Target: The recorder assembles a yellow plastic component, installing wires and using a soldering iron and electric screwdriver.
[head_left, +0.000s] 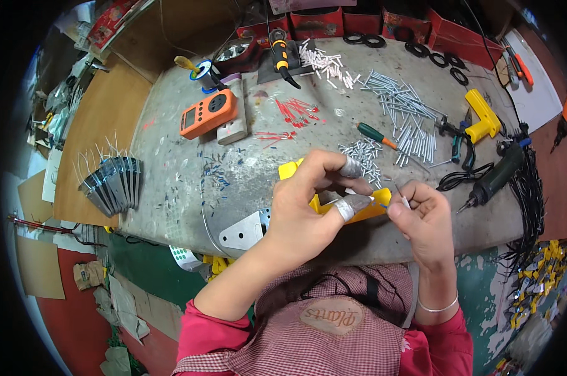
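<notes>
Both my hands meet over a yellow plastic handle shell (pixel 365 213) near the front of the bench. My left hand (pixel 305 207), with silver tape round its thumb and index finger, pinches a small white piece (pixel 352 192) above the shell. Just right of it, my right hand (pixel 424 216) has its thumb and fingers closed on a thin wire (pixel 397 189) with a whitish bit by the fingertips. The exact contact between the pieces is hidden by fingers. A metal plate with holes (pixel 244 233) lies beside my left wrist.
Loose screws (pixel 362 156), long bolts (pixel 396 100), and red components (pixel 296 113) lie beyond my hands. An orange meter (pixel 209 114) stands left of them. At right are another yellow handle (pixel 482 118), pliers (pixel 464 147) and a black power screwdriver (pixel 498 177). Wired metal plates (pixel 112 185) stand far left.
</notes>
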Tool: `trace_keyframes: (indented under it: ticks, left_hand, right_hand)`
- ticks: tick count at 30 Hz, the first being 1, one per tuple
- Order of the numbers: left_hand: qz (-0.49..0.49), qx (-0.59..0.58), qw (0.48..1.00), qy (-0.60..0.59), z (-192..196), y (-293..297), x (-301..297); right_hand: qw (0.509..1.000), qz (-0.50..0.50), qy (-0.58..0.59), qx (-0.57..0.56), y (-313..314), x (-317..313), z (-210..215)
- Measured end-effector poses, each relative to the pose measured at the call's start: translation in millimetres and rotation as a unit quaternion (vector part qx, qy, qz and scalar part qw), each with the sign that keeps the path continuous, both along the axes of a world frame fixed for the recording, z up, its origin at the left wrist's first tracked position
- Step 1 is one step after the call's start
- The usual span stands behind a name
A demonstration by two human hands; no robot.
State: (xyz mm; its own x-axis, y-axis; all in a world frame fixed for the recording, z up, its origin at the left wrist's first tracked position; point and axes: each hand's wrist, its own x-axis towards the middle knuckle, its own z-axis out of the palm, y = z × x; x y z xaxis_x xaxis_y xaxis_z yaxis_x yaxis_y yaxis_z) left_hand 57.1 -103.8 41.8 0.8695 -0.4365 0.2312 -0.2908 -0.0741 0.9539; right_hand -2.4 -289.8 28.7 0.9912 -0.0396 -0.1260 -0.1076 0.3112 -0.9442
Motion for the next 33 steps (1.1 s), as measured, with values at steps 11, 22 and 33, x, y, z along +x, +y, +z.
trace_keyframes:
  ticks: [11,22,33]
  left_hand:
    - [0.046,-0.062,0.997,0.003,4,-12,-11]
    - [0.059,0.015,0.971,-0.229,-7,-15,-13]
    - [-0.08,-0.162,0.96,0.213,1,-8,-12]
  right_hand:
    - [0.994,-0.089,-0.044,-0.05,12,-6,4]
    - [0.996,-0.079,-0.039,-0.031,7,-7,2]
    - [1.0,-0.001,0.005,-0.008,-2,-17,-2]
